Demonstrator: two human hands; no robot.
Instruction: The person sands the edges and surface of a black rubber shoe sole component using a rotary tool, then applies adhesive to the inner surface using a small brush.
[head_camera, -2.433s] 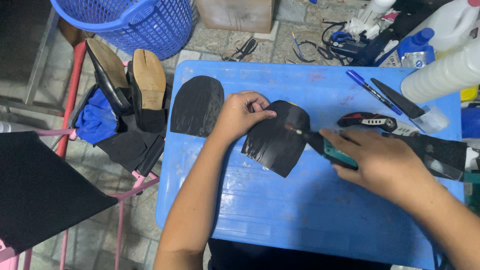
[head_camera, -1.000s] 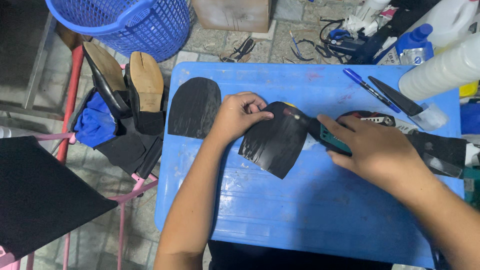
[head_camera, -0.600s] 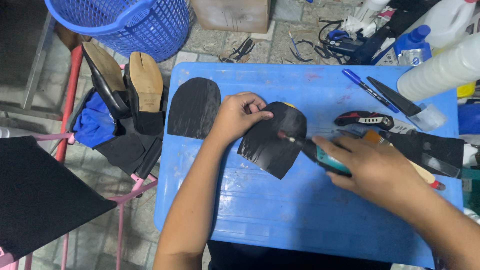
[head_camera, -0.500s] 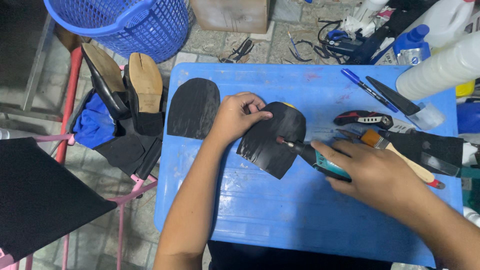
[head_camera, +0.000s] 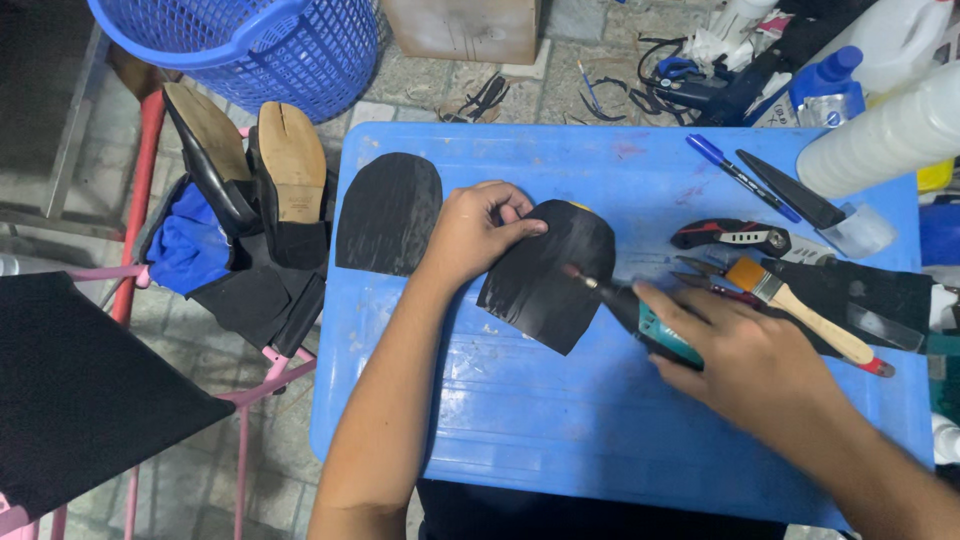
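My left hand (head_camera: 478, 230) presses a black rubber half sole (head_camera: 545, 275) flat on the blue plastic table (head_camera: 560, 420), fingers curled over its upper left edge. My right hand (head_camera: 745, 360) grips a small teal and black rotary tool (head_camera: 640, 315); its tip touches the sole's right part. A second black half sole (head_camera: 390, 212) lies on the table to the left of my left hand.
A wooden-handled paintbrush (head_camera: 800, 310), a red-black cutter (head_camera: 735, 237), a blue pen (head_camera: 740, 177) and black strips lie at the table's right. White bottles (head_camera: 885, 135) stand at the back right. A pair of shoes (head_camera: 255, 180) rests on a pink stool at left, below a blue basket (head_camera: 260, 45).
My right hand has drawn the rotary tool down and right, its tip sliding from the sole's top edge onto the sole's right part. The paintbrush has come into sight. My left hand stays put.
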